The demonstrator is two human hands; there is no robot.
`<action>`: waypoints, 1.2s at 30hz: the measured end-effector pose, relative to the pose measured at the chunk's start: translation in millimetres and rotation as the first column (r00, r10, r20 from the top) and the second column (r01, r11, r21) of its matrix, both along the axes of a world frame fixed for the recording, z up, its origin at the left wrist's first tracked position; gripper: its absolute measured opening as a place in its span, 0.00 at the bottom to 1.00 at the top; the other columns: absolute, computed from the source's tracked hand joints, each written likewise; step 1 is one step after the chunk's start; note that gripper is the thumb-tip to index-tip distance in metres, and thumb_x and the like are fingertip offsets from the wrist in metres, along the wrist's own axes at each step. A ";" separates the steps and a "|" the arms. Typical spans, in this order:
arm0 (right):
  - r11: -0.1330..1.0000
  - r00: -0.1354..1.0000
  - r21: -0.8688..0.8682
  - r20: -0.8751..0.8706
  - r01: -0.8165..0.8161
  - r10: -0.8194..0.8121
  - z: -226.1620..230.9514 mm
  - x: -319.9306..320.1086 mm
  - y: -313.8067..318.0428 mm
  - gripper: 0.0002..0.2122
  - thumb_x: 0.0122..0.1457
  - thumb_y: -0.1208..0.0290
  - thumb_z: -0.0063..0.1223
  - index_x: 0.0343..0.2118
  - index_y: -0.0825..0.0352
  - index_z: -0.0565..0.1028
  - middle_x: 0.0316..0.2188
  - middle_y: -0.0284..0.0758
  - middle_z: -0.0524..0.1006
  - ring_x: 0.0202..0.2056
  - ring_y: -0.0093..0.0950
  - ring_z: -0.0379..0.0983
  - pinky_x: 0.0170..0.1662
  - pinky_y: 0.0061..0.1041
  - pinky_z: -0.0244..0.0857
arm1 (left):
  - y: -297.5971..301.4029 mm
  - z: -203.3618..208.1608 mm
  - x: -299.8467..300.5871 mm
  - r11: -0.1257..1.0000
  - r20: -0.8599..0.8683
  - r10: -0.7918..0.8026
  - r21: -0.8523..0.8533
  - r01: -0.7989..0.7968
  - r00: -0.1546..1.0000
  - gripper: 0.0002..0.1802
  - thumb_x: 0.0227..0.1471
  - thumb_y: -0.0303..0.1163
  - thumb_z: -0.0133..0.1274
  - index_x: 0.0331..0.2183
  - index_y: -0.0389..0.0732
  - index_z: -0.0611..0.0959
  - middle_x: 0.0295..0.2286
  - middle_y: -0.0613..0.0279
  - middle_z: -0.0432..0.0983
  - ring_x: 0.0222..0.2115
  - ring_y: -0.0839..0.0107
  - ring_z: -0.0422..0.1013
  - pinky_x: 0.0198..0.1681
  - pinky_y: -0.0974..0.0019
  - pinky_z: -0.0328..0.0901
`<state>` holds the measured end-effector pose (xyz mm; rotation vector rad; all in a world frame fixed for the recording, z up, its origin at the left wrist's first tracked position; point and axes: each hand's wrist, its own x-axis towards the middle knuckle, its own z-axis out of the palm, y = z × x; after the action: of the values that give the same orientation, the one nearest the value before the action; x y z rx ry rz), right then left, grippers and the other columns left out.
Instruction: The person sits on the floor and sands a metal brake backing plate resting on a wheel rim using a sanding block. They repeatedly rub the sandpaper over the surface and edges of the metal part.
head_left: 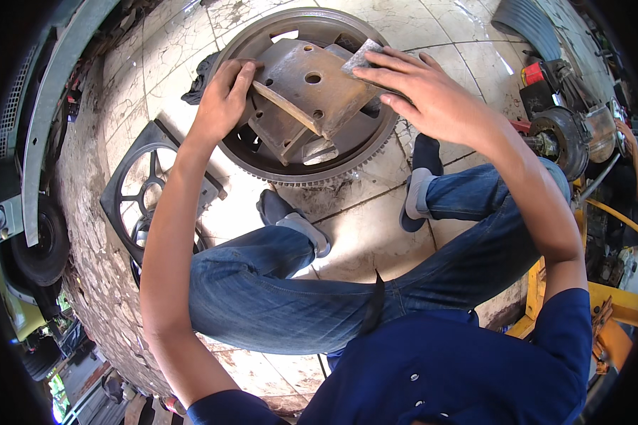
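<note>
A rusty brown steel bracket [340, 74] with several round holes lies on a large toothed metal wheel [361, 152], much like a flywheel. My left hand [227, 95] is closed at the bracket's left edge, its thumb and fingers against the metal. Under the fingers of my right hand [429, 92] is a flat grey pad [361, 59], which resembles a sanding sheet or block. That pad rests against the bracket's upper right side. My right palm hides part of it.
The wheel lies on a cracked tile floor [361, 234] between my feet. A black fan shroud-like frame [110, 188] stands at left. Machine parts [563, 134] and a curved ribbed panel [528, 27] sit at right. A yellow metal frame [620, 303] is beside me; vehicles are far left.
</note>
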<state>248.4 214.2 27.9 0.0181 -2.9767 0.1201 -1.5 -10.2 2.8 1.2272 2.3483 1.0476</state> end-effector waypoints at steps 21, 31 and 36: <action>0.904 0.974 -0.426 -0.217 -0.036 -0.063 -3.1 -23.4 4.3 0.10 0.58 0.73 0.60 0.43 0.63 0.77 0.50 0.35 0.77 0.52 0.38 0.73 0.56 0.37 0.68 | 0.1 6.7 0.1 0.999 -0.086 -0.033 0.014 0.035 0.996 0.21 0.65 0.43 0.46 0.47 0.36 0.80 0.46 0.50 0.75 0.48 0.55 0.71 0.54 0.59 0.64; 0.967 0.916 -0.161 -0.382 -0.198 0.124 14.5 -21.1 -12.7 0.12 0.51 0.74 0.64 0.41 0.59 0.80 0.45 0.27 0.80 0.50 0.28 0.74 0.57 0.32 0.67 | 22.7 46.0 54.9 0.950 -0.231 -0.244 0.137 0.280 0.942 0.18 0.57 0.37 0.58 0.46 0.38 0.80 0.44 0.49 0.77 0.47 0.52 0.73 0.52 0.56 0.67; 0.964 0.897 -0.084 -0.396 -0.251 0.199 -4.7 -22.5 -19.1 0.12 0.53 0.71 0.64 0.42 0.59 0.80 0.45 0.26 0.79 0.52 0.26 0.73 0.60 0.30 0.65 | 28.0 39.6 62.9 0.936 -0.078 -0.331 0.104 0.338 0.941 0.17 0.52 0.33 0.63 0.43 0.37 0.82 0.41 0.54 0.80 0.45 0.55 0.76 0.50 0.57 0.68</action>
<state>225.9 195.1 23.3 0.3327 -2.5562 0.3057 61.5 17.8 42.4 1.6512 2.0400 1.0532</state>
